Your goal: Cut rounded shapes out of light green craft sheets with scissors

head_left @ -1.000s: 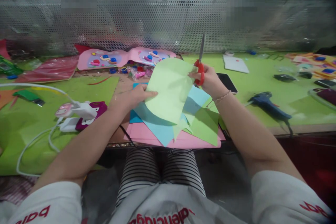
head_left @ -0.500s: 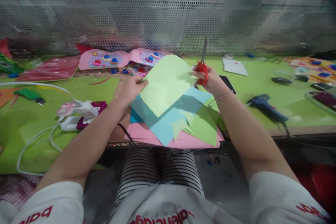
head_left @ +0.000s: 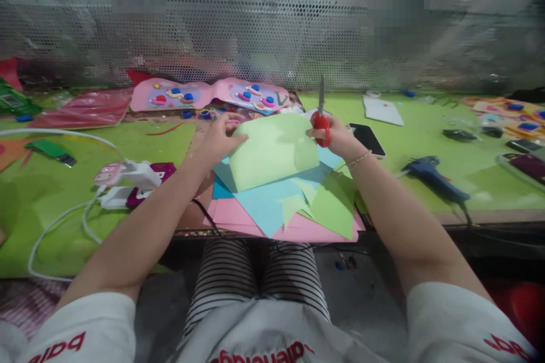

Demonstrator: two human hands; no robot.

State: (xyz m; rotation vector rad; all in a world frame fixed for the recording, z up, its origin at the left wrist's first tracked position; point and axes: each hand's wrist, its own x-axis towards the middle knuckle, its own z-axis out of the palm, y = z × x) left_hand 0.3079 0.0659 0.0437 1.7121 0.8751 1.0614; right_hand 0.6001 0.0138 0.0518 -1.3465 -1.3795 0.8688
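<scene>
A light green paper sheet (head_left: 272,150) is bent over into a fold above a pile of blue, pink and green sheets (head_left: 264,210). My left hand (head_left: 221,139) pinches the sheet's left edge with fingers closed. My right hand (head_left: 336,136) grips red-handled scissors (head_left: 320,116), blades pointing up, and also touches the sheet's right edge.
A blue glue gun (head_left: 430,173) and a black phone (head_left: 368,139) lie right of the pile. White chargers with a cable (head_left: 128,178) sit to the left. Pink craft boards with coloured shapes (head_left: 204,95) lie behind, before a perforated metal screen (head_left: 272,17). The table has a green cover (head_left: 426,136).
The green sheet, held flat and tilted before, has been lowered and folded over on itself. Both hands moved closer together and slightly down; the scissors stay upright in my right hand.
</scene>
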